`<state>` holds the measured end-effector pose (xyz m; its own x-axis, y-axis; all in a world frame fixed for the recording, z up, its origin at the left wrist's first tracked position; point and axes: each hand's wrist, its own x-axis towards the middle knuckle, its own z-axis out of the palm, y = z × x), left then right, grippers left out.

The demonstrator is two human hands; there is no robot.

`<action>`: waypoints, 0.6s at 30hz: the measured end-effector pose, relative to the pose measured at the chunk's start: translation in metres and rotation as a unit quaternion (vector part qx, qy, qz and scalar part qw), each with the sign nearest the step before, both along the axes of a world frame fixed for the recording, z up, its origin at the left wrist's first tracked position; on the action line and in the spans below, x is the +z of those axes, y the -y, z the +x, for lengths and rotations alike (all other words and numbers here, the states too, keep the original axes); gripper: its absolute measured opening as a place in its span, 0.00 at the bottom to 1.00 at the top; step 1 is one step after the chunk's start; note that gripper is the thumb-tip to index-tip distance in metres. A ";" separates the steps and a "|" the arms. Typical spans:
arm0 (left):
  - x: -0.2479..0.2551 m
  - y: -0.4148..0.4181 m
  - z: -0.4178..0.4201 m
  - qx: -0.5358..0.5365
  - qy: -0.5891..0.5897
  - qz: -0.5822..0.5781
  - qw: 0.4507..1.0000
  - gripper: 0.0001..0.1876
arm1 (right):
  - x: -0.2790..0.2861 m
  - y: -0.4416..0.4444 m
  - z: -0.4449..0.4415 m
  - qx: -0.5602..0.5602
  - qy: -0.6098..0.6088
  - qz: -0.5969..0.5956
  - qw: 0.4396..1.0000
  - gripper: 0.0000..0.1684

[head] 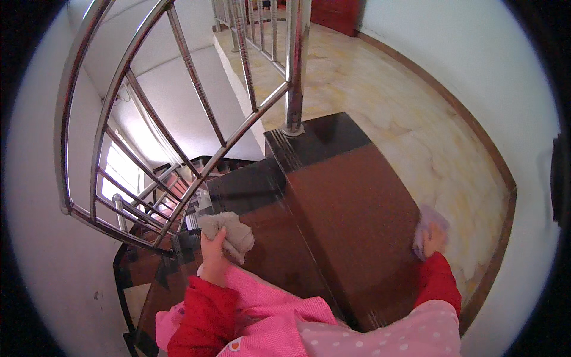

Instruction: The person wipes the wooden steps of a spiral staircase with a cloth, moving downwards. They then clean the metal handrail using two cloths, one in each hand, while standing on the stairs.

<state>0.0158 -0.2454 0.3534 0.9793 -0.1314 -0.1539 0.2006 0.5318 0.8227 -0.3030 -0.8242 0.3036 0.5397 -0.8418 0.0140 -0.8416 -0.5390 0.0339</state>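
Observation:
My left hand (214,254) grips a crumpled beige cloth (232,234), held over the left part of a lower stair tread (276,232) of dark red and black stone. At the right, my right hand (435,238) presses a pale purple cloth (430,218) down where the top stair tread (348,192) meets the marbled floor. The purple cloth is somewhat blurred. Both arms wear red sleeves, and a pink garment with white dots covers my front.
A stainless steel railing (252,118) curves along the left, its post (295,89) standing on the black stone. Beyond it, stairs drop away to the lower left. Marbled floor (379,98) stretches ahead, edged by a brown skirting (450,100) and a white wall (468,44).

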 end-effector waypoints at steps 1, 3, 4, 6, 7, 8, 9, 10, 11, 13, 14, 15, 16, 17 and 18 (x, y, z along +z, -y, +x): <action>0.000 -0.002 0.000 0.005 0.008 0.007 1.000 0.19 | -0.005 0.013 -0.029 -0.109 -0.041 0.010 0.993 0.39; 0.001 -0.002 -0.002 0.010 0.014 0.013 1.000 0.19 | -0.018 0.029 -0.077 -0.261 -0.052 0.053 0.962 0.41; 0.004 -0.001 -0.004 0.008 0.013 0.011 1.000 0.19 | -0.022 0.029 -0.085 -0.286 -0.040 0.037 0.957 0.41; 0.008 0.005 -0.003 -0.018 0.002 -0.004 1.000 0.18 | -0.034 0.036 -0.083 -0.327 -0.014 0.005 0.945 0.42; 0.012 0.001 -0.005 -0.028 -0.008 -0.008 1.000 0.18 | -0.032 0.030 -0.060 -0.320 -0.004 0.019 0.947 0.41; 0.015 -0.002 -0.006 -0.036 -0.019 -0.013 0.999 0.18 | -0.027 0.020 -0.036 -0.311 0.004 0.033 0.950 0.41; 0.015 -0.006 -0.005 -0.013 -0.008 0.001 1.000 0.18 | -0.014 0.007 -0.001 -0.292 0.008 0.046 0.955 0.41; 0.004 0.005 0.001 -0.004 -0.003 0.006 1.000 0.17 | 0.003 0.002 0.012 -0.272 0.003 0.040 0.961 0.41; -0.004 0.003 0.003 0.015 0.002 0.021 1.000 0.17 | 0.009 -0.008 0.034 -0.241 -0.005 0.045 0.970 0.41; -0.020 0.003 0.006 -0.027 0.023 0.005 0.999 0.20 | 0.012 -0.012 0.069 -0.169 -0.029 0.039 0.984 0.40; -0.028 0.002 0.008 -0.013 0.000 0.035 0.999 0.21 | 0.009 -0.007 0.096 -0.116 -0.045 0.035 0.992 0.39; -0.032 0.000 0.010 -0.001 -0.021 0.067 0.998 0.22 | 0.007 -0.008 0.128 -0.064 -0.058 0.033 0.996 0.39; -0.027 -0.001 0.008 0.014 -0.021 0.076 0.997 0.22 | 0.009 -0.026 0.163 0.003 -0.071 0.023 0.997 0.38; -0.022 -0.002 0.004 0.027 -0.022 0.085 0.996 0.23 | 0.014 -0.049 0.199 0.069 -0.084 0.014 0.994 0.38; -0.015 -0.002 0.000 0.034 -0.022 0.090 0.995 0.23 | 0.022 -0.071 0.228 0.128 -0.096 0.000 0.987 0.37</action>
